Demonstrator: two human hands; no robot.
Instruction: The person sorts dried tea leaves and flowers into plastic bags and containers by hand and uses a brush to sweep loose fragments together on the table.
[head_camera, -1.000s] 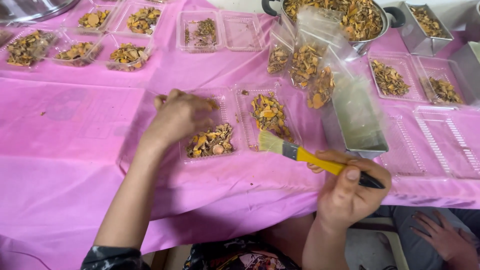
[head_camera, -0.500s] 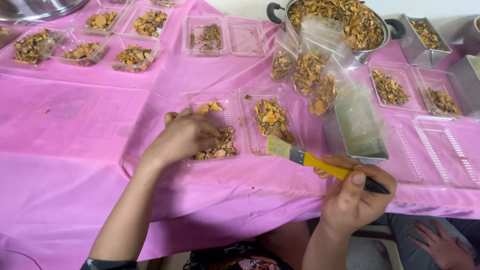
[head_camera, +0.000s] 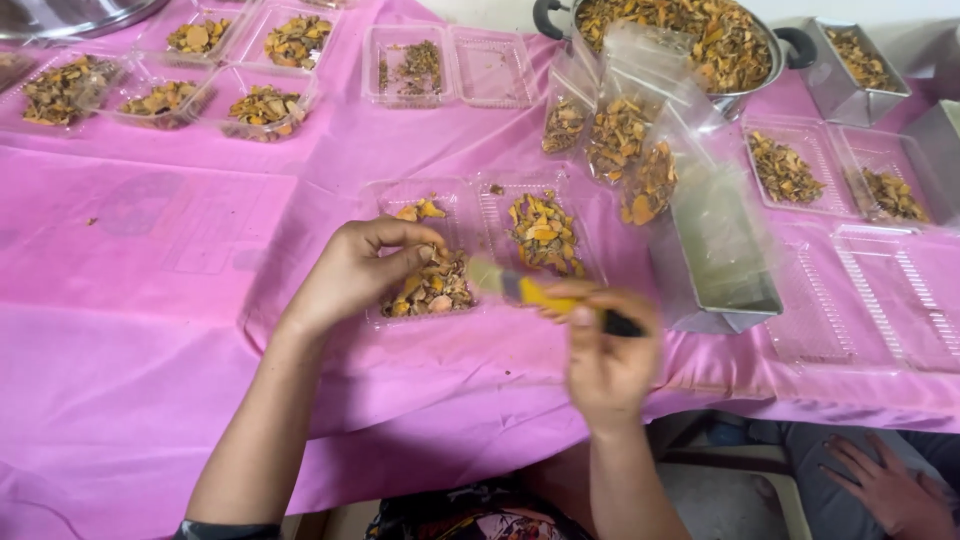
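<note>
Holding dried orange pieces (head_camera: 432, 288) — clear tray (head_camera: 400, 200) under left hand (head_camera: 355, 272)

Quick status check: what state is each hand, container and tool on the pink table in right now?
Left hand: fingers pinched over pieces in the open clamshell box.
Right hand: closed around the brush handle, motion-blurred.
Brush: held level, bristles toward the box.
Clamshell box: lid open, both halves hold pieces.
Cooking pot: full, uncovered.
Plastic bags: upright, partly filled, tops open.
Metal tin: looks empty.

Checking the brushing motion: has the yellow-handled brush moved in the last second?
Yes. The yellow-handled brush in the right hand has moved left, from beside the metal tray toward the clear container at the left hand.
</note>
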